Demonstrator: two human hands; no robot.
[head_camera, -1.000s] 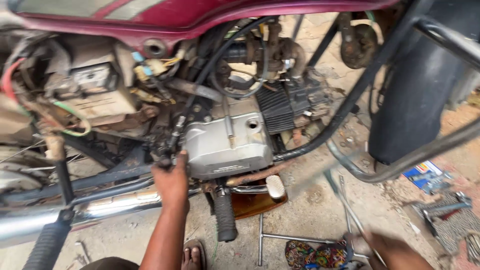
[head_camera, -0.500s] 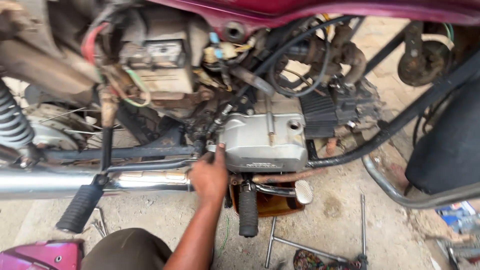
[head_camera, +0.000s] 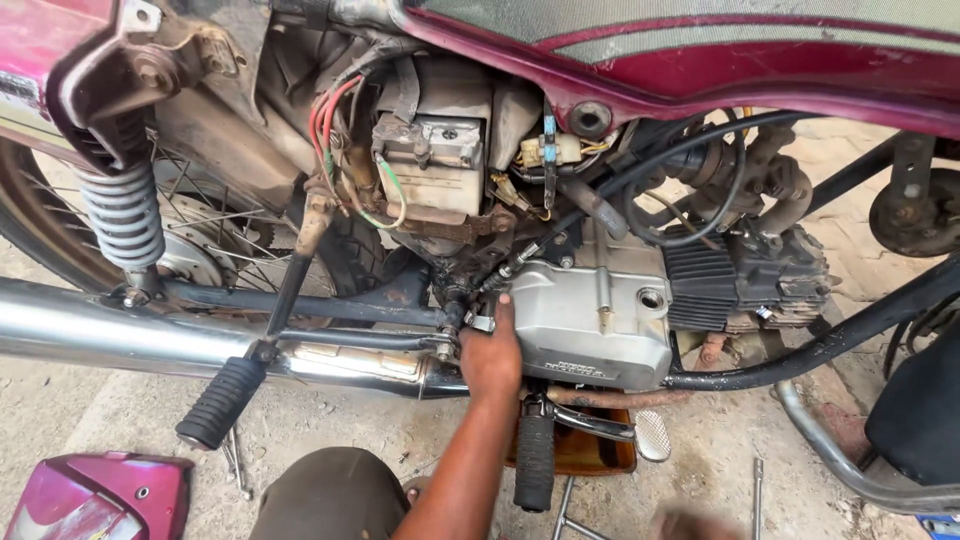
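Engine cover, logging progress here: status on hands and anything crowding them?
Left hand pressed on the silver engine cover, rear edge. Right hand blurred at the bottom edge, grip unclear. Footpeg and exhaust pipe crowd the spot.

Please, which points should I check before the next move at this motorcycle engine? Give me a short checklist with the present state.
1. Left hand placed on the rear edge of the grey engine cover: ok.
2. What its fingers grip: cannot tell, hidden.
3. Brown tray under the engine: ok.
4. Right hand free: cannot tell, blurred at the picture's bottom edge.
5. Metal tool lying on the ground near the knee: ok.
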